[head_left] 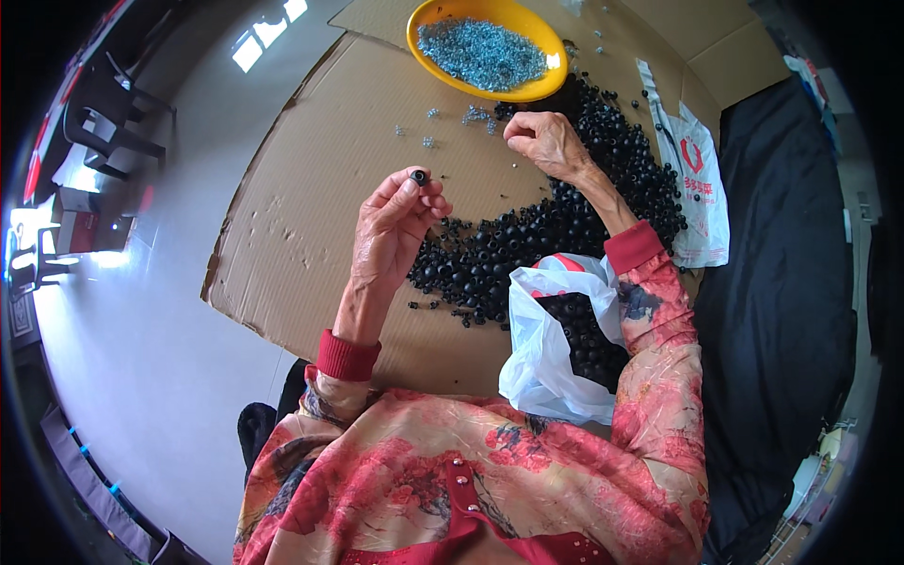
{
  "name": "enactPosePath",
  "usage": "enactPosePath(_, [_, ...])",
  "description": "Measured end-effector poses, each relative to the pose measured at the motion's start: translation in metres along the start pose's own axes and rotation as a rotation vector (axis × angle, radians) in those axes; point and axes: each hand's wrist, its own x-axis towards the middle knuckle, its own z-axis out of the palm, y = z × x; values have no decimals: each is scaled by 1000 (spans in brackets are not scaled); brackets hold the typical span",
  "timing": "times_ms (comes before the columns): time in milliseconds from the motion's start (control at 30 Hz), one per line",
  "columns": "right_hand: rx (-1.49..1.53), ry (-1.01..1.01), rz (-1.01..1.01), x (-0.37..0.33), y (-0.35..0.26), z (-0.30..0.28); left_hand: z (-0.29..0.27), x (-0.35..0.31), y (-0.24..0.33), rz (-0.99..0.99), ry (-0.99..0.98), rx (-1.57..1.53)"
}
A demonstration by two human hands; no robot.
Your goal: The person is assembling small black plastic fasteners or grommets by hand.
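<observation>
My left hand (391, 226) is closed, with a small black round piece with a hole (419, 176) pinched between thumb and forefinger. Held up above the cardboard, the piece has its open end showing. My right hand (551, 146) is curled shut over the far part of a big pile of the same black pieces (499, 254). Its fingertips are bent under, so whatever they pinch is hidden. Beside them lies a small cluster of clear bluish bits (478, 117), and a few more are scattered to the left. A yellow oval bowl (557, 71) beyond the hand holds a heap of such bits (482, 55).
A flattened cardboard sheet (292, 207) lies under everything. In front of me, an opened white plastic bag (537, 363) contains more black pieces. Another white bag (702, 202) lies flat at the right, next to dark cloth (782, 282). Dark chairs (108, 118) stand far left.
</observation>
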Motion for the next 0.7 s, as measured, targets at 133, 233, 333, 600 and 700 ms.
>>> enactPosePath(133, [-40,49,-76,3,1,7,-1,1,2,6,3,-3])
enactPosePath(233, [-59,74,-115,5,-2,7,-2,0,2,7,-3,-10])
enactPosePath(333, [-53,105,-135,10,-3,11,-4,1,3,1,-1,-10])
enactPosePath(600, [-133,-11,-102,5,-5,2,-16,1,13,54,32,1])
enactPosePath(700, [-168,-9,-41,-8,5,-18,-16,2,12,44,25,18])
